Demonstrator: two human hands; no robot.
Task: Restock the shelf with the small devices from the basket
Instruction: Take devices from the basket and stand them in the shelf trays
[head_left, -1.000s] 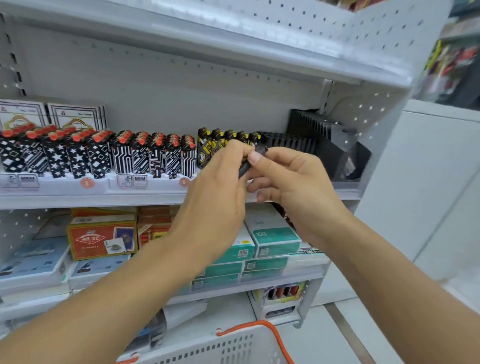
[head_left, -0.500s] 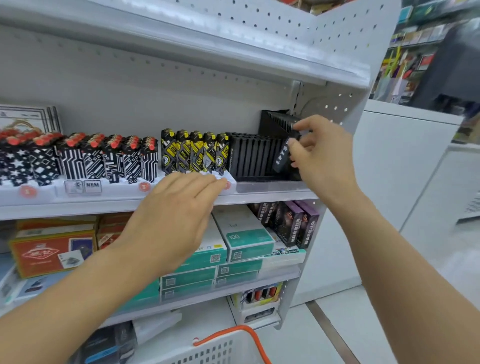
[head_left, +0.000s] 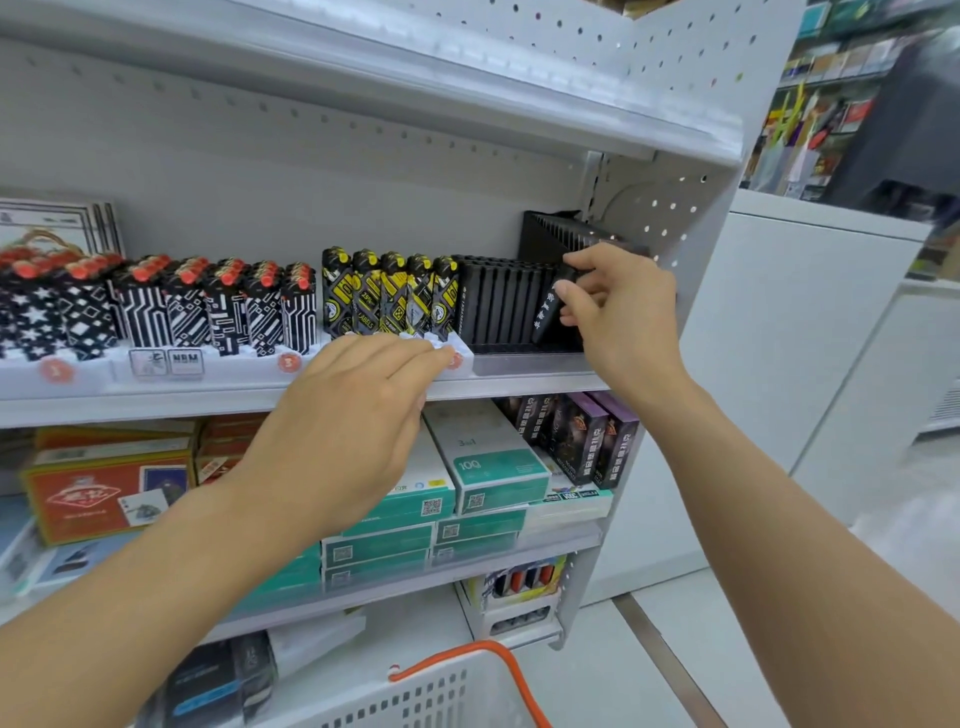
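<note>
My right hand (head_left: 615, 312) pinches a small black device (head_left: 549, 307) with white lettering, tilted, at the right end of the black slotted rack (head_left: 498, 306) on the middle shelf (head_left: 519, 384). My left hand (head_left: 358, 415) reaches forward with straight fingers, its fingertips touching the white tray front (head_left: 457, 358) below the yellow-and-black devices (head_left: 387, 299). It holds nothing. The white basket (head_left: 431, 701) with an orange handle shows at the bottom edge; its contents are hidden.
Black-and-white patterned devices with red caps (head_left: 171, 306) fill the shelf's left part. Teal and white boxes (head_left: 488, 467) and dark purple packs (head_left: 587, 441) sit on the shelf below. A white perforated side panel (head_left: 691, 218) bounds the shelf on the right.
A second ago both hands held the black device together in front of the shelf. My right hand has carried it right to the black rack; my left hand let go and settled at the tray front.
</note>
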